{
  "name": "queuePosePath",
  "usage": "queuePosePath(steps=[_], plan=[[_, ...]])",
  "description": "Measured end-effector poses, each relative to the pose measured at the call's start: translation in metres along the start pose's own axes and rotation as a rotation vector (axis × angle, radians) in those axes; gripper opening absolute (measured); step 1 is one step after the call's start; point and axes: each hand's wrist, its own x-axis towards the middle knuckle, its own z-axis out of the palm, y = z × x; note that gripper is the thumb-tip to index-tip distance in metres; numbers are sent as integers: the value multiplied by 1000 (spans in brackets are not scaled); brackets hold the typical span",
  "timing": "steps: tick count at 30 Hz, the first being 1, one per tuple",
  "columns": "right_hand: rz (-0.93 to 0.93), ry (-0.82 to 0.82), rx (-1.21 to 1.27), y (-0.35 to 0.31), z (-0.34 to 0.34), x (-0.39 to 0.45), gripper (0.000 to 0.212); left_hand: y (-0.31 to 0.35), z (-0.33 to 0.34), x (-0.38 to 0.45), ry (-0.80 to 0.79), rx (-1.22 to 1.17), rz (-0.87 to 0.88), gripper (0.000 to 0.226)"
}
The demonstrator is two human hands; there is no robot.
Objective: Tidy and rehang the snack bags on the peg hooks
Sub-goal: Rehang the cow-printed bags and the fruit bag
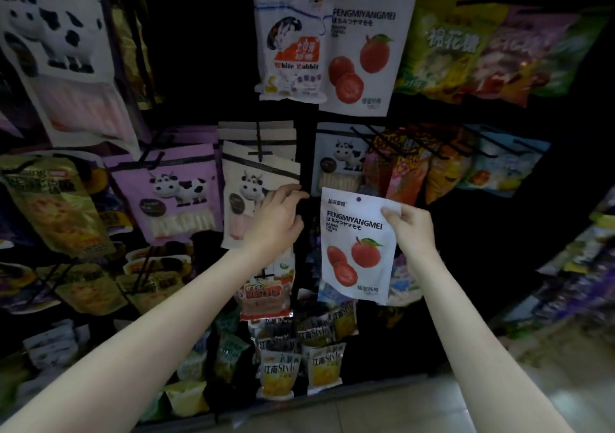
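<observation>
Here, right hand point(411, 229) pinching white plum bag point(354, 249).

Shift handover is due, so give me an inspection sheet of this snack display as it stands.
Surface: dark peg-hook display wall, dimly lit.
Job's things: white FENGMIYANGMEI plum bag with red fruit print off its hook, held by its upper right corner; a matching white plum bag hangs top centre beside a white White Rabbit candy bag.
Clutter: purple cow-print bags and a white cow-print bag hang at mid height; small yellow Style packets sit low.
Hands: right hand pinches the loose plum bag; left hand reaches to the white cow-print bag, fingers loosely bent.
Cables: nothing seen.
Surroundings: pale tiled floor below.
</observation>
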Motion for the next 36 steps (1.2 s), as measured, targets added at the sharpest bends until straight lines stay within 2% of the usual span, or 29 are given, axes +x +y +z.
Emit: queuePosePath(steps=[3, 7, 10, 13, 16, 18, 19, 21, 23, 24, 27, 30, 32, 34, 36], plan=[[99, -13, 175, 0, -15, 1, 24, 11, 9, 9, -32, -134, 39, 43], [221, -153, 291, 16, -30, 12, 14, 32, 23, 19, -245, -406, -82, 47], [196, -237, 250, 29, -44, 22, 12, 41, 35, 30, -276, -470, -143, 37], [73, -310, 269, 19, -65, 41, 15, 55, 35, 48, -248, -496, -134, 30], [-141, -338, 334, -19, -86, 63, 12, 80, 17, 71, -152, -573, -84, 5], [-250, -351, 385, -47, -94, 79, 11, 95, 0, 87, 3, -649, -72, 11], [-290, -383, 405, -61, -97, 85, 18, 102, -11, 96, 93, -665, -70, 12], [-398, -435, 337, -81, -97, 98, 47, 112, -31, 112, 231, -693, -79, 6], [-562, -402, 236, -94, -92, 101, 72, 119, -50, 126, 324, -713, -95, 7], [-634, -369, 265, -98, -88, 102, 74, 123, -57, 132, 365, -716, -103, 10], [-774, -202, 368, -117, -74, 109, 46, 129, -71, 146, 520, -713, -138, 11], [-893, 2, 349, -140, -62, 129, 24, 131, -80, 158, 625, -652, -140, 15], [-912, 100, 381, -158, -60, 140, 23, 134, -87, 164, 657, -551, -106, 32], [-926, 128, 413, -172, -59, 148, 25, 136, -93, 169, 652, -481, -50, 51], [-945, 145, 368, -182, -55, 156, 29, 137, -93, 175, 614, -403, -14, 55]])
